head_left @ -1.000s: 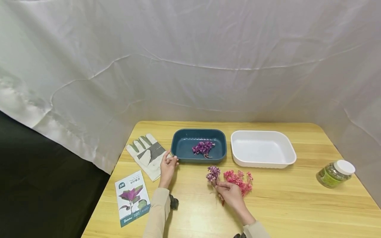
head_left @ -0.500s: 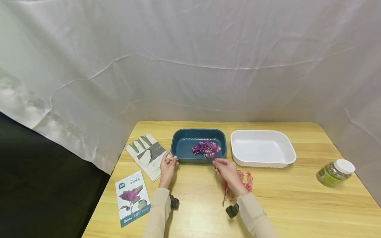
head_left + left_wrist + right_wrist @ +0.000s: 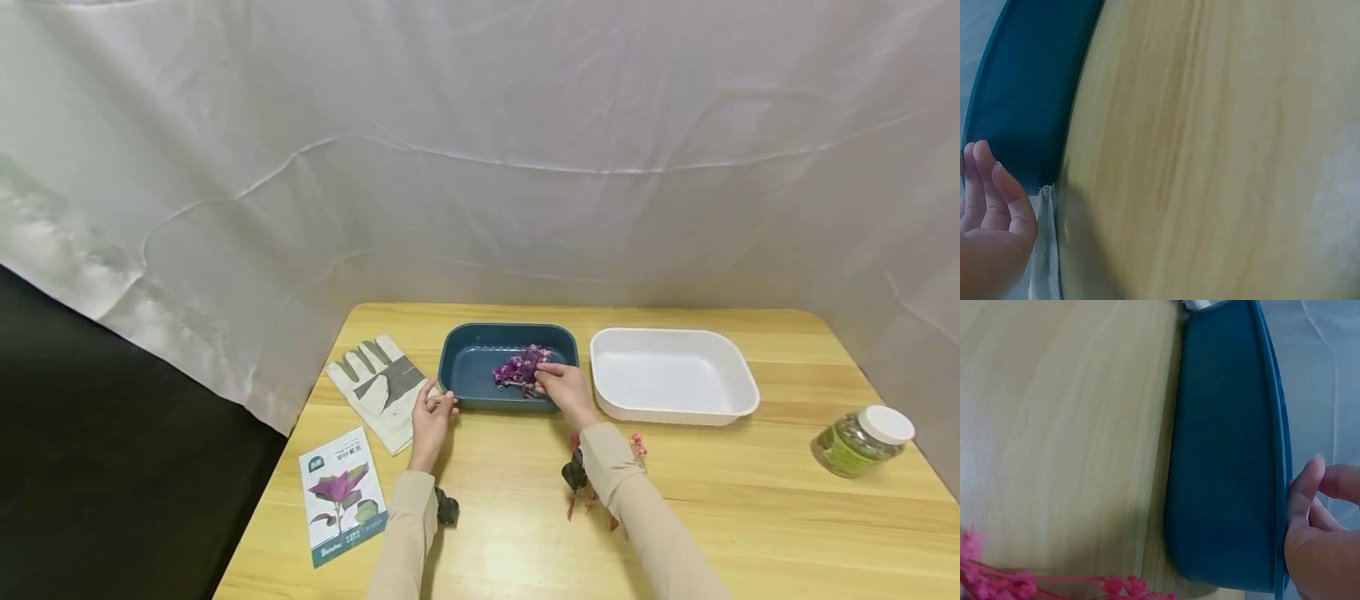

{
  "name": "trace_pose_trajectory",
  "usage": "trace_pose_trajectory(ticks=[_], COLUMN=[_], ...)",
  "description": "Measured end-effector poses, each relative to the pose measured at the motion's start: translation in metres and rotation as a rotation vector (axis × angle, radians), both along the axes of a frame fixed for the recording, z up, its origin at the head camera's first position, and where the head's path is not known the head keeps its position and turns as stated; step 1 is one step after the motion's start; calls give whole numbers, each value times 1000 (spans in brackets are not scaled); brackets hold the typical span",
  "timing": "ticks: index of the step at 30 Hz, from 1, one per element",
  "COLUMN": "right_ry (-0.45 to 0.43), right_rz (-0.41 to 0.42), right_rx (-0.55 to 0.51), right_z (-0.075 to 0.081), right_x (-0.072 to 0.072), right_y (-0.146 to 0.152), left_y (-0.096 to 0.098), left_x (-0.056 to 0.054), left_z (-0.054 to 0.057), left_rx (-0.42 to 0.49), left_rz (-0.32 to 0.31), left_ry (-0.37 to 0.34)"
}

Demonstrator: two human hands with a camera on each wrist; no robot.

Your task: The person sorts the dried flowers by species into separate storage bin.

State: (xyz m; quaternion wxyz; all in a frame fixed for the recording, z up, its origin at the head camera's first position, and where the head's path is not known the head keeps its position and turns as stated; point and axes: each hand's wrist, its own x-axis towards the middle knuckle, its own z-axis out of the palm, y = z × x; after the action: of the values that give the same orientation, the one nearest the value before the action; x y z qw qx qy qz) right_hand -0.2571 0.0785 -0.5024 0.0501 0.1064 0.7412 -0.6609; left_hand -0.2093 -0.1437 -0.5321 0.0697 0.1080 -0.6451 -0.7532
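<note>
In the head view, my right hand [image 3: 566,390] reaches over the front right of a dark blue tray [image 3: 483,403], its thumb and fingertips pinched together at a sprig of small purple flowers [image 3: 542,357]. Another purple bunch [image 3: 513,372] lies beside it on the tray floor. In the right wrist view, the right fingers [image 3: 1305,487] are just past the tray's rim, and the flowers are out of sight. My left hand [image 3: 432,421] touches the tray's front left corner; the left wrist view shows its fingers [image 3: 994,194] loosely bent against the tray wall.
Pink flowers [image 3: 1007,584] lie on the table, partly hidden under the right wrist in the head view. A white tray [image 3: 675,414] stands to the right, a lidded jar [image 3: 855,446] farther right. At left are a work glove [image 3: 382,392] and a seed packet [image 3: 343,496].
My right hand has carried the purple sprig from beside the pink flowers, up and over the rim, down to the bunch in the blue tray. The left hand stays at the corner.
</note>
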Motion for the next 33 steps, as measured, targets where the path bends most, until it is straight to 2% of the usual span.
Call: trace_pose_trajectory(ticks=[5, 10, 14, 19, 21, 23, 29, 31, 33], right_ry=[0, 0, 13, 32, 30, 24, 40, 39, 30], right_rz=[43, 74, 59, -20, -63, -101, -292, -363, -440], right_rx=[4, -10, -56, -11, 15, 10, -94, -128, -146], right_z=[4, 14, 23, 29, 26, 22, 11, 10, 9], right_x=[7, 24, 40, 62, 68, 73, 77, 77, 76], right_y=[6, 17, 39, 84, 106, 128, 186, 203, 219], left_y=[2, 2, 2, 5, 7, 9, 26, 36, 48], left_x=[2, 4, 5, 7, 6, 7, 11, 15, 20], left_z=[2, 3, 4, 5, 1, 2, -16, -20, -22], left_rx=[-15, -28, -36, -23, -9, -2, 12, -1, -23], left_rz=[5, 5, 12, 36, 53, 72, 148, 134, 80], left_ry=[-2, -5, -11, 8, 28, 29, 21, 8, -4])
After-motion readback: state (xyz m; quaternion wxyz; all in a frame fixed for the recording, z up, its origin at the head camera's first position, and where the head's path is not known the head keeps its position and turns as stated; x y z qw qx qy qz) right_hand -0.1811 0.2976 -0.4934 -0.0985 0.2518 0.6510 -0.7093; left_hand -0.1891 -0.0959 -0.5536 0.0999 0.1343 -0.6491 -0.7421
